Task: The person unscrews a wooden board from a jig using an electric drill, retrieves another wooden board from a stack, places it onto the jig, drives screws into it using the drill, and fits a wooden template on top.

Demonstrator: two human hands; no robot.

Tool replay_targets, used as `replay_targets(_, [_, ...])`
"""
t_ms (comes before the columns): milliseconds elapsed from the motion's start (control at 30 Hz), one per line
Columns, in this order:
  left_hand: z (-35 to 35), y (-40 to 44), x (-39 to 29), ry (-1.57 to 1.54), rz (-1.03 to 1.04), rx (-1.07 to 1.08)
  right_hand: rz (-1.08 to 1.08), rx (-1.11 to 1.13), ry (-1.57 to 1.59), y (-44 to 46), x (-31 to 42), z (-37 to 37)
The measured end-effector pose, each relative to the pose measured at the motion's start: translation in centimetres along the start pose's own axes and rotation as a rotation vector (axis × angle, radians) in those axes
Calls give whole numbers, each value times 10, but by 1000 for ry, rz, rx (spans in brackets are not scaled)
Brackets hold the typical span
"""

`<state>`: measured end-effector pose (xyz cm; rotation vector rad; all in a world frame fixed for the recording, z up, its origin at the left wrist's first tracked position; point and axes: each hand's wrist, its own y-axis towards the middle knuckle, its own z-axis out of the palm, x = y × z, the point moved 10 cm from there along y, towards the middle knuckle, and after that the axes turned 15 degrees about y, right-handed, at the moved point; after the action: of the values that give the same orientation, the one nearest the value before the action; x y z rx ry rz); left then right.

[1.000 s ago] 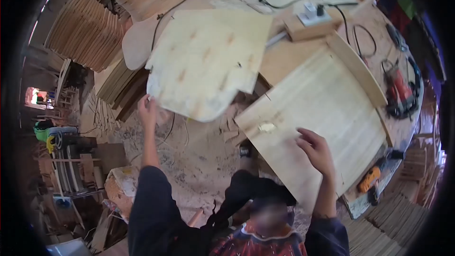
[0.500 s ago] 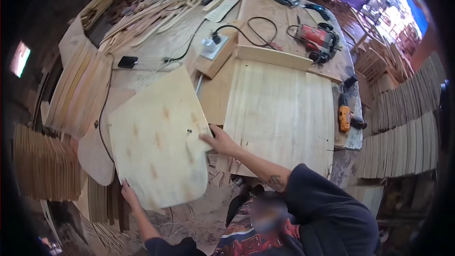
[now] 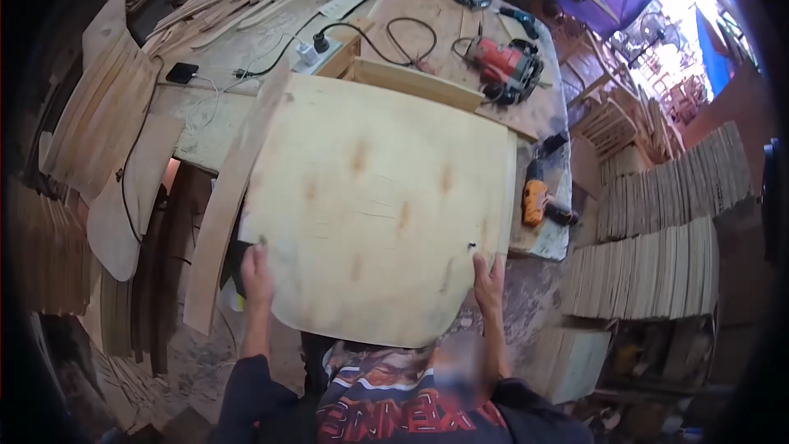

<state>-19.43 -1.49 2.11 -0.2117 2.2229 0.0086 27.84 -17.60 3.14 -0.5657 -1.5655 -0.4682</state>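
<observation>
Panel [image 3: 370, 197] is lying across the near part of the table [image 3: 205, 136], rounded end toward the person and overhanging the near edge. Left grip [image 3: 257, 275] pinches its left side near the rounded end; right grip [image 3: 491, 284] pinches the right side, thumb on the face just beside a small dark spot [image 3: 472, 244]. Fingers underneath are hidden. Hands are about level with each other, which is good for keeping it square.

Far edge sits close to the upright strip [image 3: 419, 82]. Can't tell if they touch. A sliver of the lower board [image 3: 512, 156] shows along the right side, so the two outlines don't match there. Can't tell if the panel is fully down on it or a touch above.

How I'd handle it: equal pull both sides, small nudges, no twisting. Panel looks thin and wide, so it'd likely flex if one hand lifts. Keep thumbs flat, fingertips out from between the layers. Use the strip as a straight reference; check that right-hand sliver for even width. Near end has no table below it, so don't lean on it.

Watch the long slat [image 3: 218, 222] against or just beside the left side; easy to knock. Red power tool [image 3: 505, 66] and orange drill [image 3: 534, 201] are toward the right edge, clear of the panel. Black cable [image 3: 435, 34] loops behind the strip; keep the far edge off it.
</observation>
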Motion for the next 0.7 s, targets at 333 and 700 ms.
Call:
replay_targets(333, [106, 36, -69, 149, 115, -35, 125, -107, -127, 81, -59, -79])
replay_targets(700, [69, 54, -49, 192, 324, -120, 70, -123, -714, 52, -12, -92])
